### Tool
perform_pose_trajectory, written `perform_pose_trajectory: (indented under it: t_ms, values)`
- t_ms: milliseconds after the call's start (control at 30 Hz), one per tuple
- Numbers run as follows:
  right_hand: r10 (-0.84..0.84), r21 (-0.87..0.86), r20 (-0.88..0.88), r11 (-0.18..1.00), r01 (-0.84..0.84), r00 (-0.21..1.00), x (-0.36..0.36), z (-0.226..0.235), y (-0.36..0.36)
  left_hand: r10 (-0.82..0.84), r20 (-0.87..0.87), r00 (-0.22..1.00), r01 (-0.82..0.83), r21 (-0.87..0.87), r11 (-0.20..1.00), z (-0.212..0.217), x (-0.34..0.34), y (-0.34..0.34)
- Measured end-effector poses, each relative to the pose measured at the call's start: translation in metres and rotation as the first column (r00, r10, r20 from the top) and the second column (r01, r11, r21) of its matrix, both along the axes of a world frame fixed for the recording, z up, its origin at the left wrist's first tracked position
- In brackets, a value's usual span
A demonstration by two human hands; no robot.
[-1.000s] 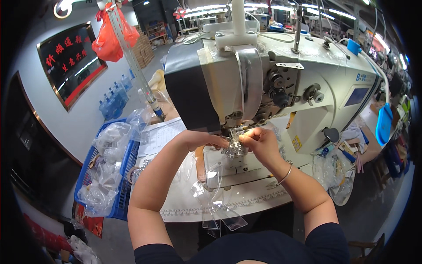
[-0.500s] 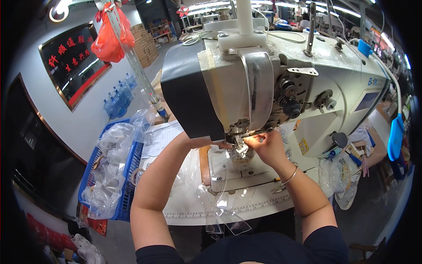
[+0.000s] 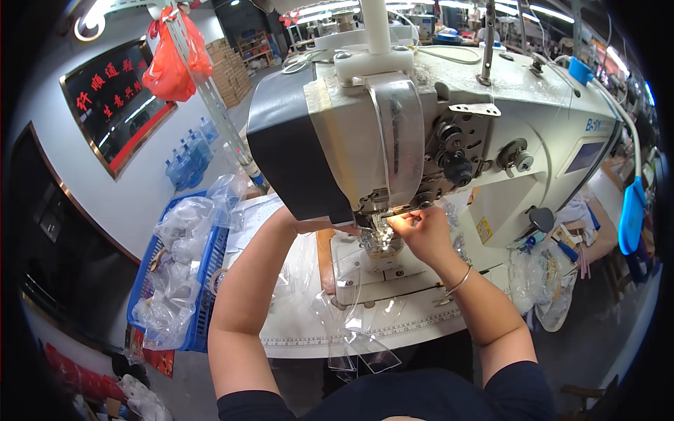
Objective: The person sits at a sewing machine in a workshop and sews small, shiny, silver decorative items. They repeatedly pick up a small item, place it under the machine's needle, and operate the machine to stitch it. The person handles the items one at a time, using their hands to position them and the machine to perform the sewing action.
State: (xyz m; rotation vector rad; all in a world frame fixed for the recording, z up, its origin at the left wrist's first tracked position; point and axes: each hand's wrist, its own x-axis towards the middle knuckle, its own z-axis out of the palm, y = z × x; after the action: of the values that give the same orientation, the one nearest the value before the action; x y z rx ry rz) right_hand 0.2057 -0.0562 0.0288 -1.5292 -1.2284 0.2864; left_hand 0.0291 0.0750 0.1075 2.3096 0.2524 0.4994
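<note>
A large white sewing machine (image 3: 474,77) with a dark end cover stands in front of me, its needle area brightly lit. My right hand (image 3: 430,233) is just right of the presser foot (image 3: 380,226), thumb and fingertips pinched together; what they hold, if anything, is too small to make out. From the left my left hand (image 3: 306,222) reaches behind the machine head, which hides most of its fingers. Clear plastic strips (image 3: 357,338) trail from the machine bed (image 3: 349,268) over the table's front edge.
Left of the table, a blue basket (image 3: 217,261) holds crumpled clear plastic. A roll of tape (image 3: 217,282) sits beside it. Thread snips (image 3: 445,300) lie near my right forearm. More clear plastic (image 3: 539,275) is piled at the right, and a blue paddle-shaped thing (image 3: 632,216) hangs there.
The machine appears slightly further left in view, as the view has shifted a little. Both hands stay by the presser foot, with the right fingertips still pinched.
</note>
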Motion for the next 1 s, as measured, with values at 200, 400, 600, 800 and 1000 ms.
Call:
perform_pose_trajectory:
  t_ms: [200,400,600,800,1000]
  values:
    - [0.021,0.042,-0.090,0.999,-0.017,0.996,-0.004,0.004,0.001,-0.043,0.062,0.997,0.068,-0.498,0.865,-0.018,0.000,0.010]
    - [0.014,0.034,0.005,0.999,-0.014,1.000,-0.002,0.006,0.002,-0.025,0.028,0.999,0.029,-0.164,0.986,-0.023,0.003,0.019]
    - [0.008,-0.004,-0.010,1.000,-0.008,1.000,-0.001,0.006,0.002,-0.046,0.075,0.996,0.078,-0.522,0.849,-0.013,0.002,0.008]
    - [0.050,-0.010,0.017,0.999,-0.050,0.999,0.000,0.006,0.003,0.133,-0.155,0.979,-0.140,-0.037,0.989,-0.002,-0.003,-0.007]
    - [0.136,0.053,-0.108,0.990,-0.131,0.985,-0.003,0.000,-0.007,0.055,-0.167,0.984,-0.116,-0.380,0.918,-0.019,-0.014,-0.011]
